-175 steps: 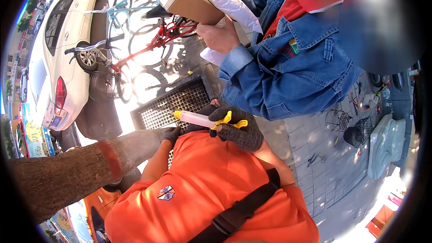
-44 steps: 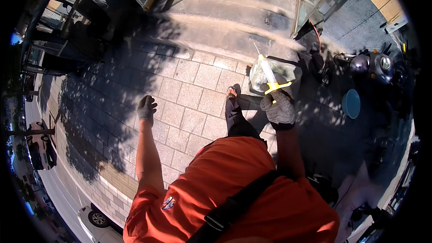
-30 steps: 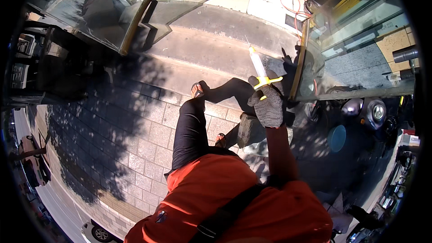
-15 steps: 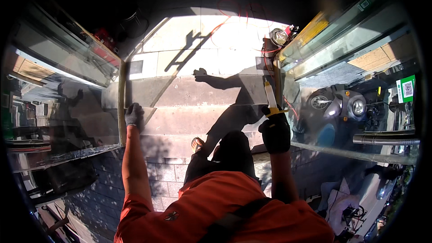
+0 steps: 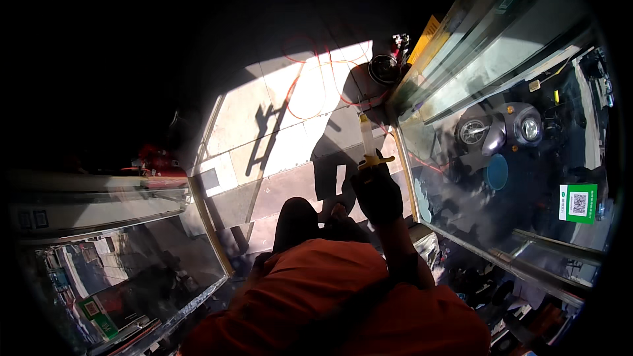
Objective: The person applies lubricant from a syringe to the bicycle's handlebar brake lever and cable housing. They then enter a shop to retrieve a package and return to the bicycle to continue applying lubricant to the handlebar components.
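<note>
My right hand (image 5: 379,194), in a dark glove, is closed around the lower end of a syringe-shaped tool (image 5: 367,133). Its pale, translucent barrel points away from me, with a yellow tip and a yellow winged flange by my fingers. The hand is held in front of my body, beside the right-hand edge of the doorway (image 5: 407,171). My left hand does not show; the orange shirt (image 5: 316,270) and my dark-clothed knee (image 5: 297,221) fill the area near it.
Glass panels (image 5: 455,224) flank the doorway steps (image 5: 283,191). Inside, a red hose (image 5: 290,95) lies coiled on the sunlit floor, near a round metal container (image 5: 382,69). Red equipment (image 5: 158,161) stands at the left. A scooter (image 5: 504,130) shows in the right glass, which bears a green sign (image 5: 578,203).
I have moved forward up the steps, and the view has turned. My left hand has left the left door edge and gone out of sight. My right hand still holds the tool.
</note>
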A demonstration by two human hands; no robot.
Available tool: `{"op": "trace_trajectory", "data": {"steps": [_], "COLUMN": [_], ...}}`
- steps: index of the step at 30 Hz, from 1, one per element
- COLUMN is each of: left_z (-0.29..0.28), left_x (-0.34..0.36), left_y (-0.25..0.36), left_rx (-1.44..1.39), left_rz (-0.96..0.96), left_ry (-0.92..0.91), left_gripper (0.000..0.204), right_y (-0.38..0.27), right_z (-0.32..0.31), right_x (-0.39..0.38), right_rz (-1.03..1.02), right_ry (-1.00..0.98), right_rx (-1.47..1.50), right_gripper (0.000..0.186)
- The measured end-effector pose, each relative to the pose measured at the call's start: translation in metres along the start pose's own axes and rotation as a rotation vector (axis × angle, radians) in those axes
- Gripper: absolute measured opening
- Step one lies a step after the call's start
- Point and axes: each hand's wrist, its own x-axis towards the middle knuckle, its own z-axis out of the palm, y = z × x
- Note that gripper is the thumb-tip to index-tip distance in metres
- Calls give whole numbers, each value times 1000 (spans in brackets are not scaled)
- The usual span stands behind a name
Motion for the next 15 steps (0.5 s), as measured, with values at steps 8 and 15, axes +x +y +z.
{"op": "trace_trajectory", "data": {"steps": [8,15], "left_z": [-17,-125], "left_x": [43,148], "left_y": [69,377], "left_rx": [-10,-63], "left_rz": [-274,-22], "left_ry": [-106,25], "left_gripper": [33,31], "right_y": [15,20], "right_z": [52,46], "right_x": [165,323], "right_rz": [624,606], "right_ry": [-120,-88], "right_rx": [1238,1357], "right_gripper": [30,34]}}
